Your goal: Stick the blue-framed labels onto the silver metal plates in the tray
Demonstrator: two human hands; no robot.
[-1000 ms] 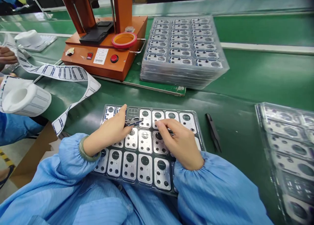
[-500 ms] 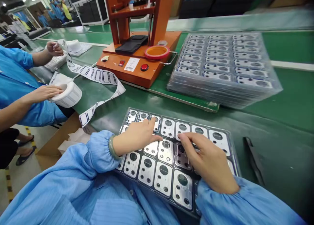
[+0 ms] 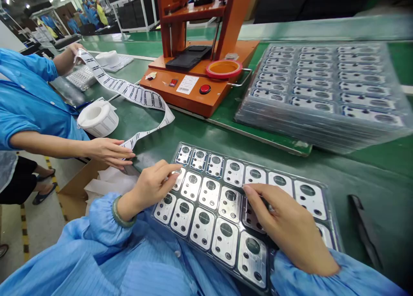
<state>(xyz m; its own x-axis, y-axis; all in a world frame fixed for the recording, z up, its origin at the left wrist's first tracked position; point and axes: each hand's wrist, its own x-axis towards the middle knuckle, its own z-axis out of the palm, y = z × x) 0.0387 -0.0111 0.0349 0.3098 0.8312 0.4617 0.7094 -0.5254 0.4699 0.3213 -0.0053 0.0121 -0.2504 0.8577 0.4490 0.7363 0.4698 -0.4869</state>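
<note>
A clear plastic tray (image 3: pixel 335 227) in front of me carries rows of silver metal plates (image 3: pixel 211 192), each with one large round opening and smaller holes. Three plates at its far left corner (image 3: pixel 215 165) show blue edging. My left hand (image 3: pixel 146 188) is at the tray's left side, thumb and forefinger drawn together beside a plate in the middle row; anything between them is too small to make out. My right hand (image 3: pixel 290 227) hovers over the right part, fingertips pinched near the top-row plates. What it pinches is hidden. Below it is a darker slot (image 3: pixel 251 214).
An orange press (image 3: pixel 190 87) with a tape roll (image 3: pixel 223 69) stands behind. Stacked filled trays (image 3: pixel 322 98) sit right, black tweezers (image 3: pixel 364 227) nearer. At left, a co-worker's hands (image 3: pixel 109 153) hold a label strip (image 3: pixel 138 94) beside a label roll (image 3: pixel 98 118) and an open carton (image 3: pixel 75 188).
My left hand has drawn back left from the top-row plates, its fingers now curled. My right hand stays pinched over the tray. The co-worker's near hand has moved from the roll to the strip.
</note>
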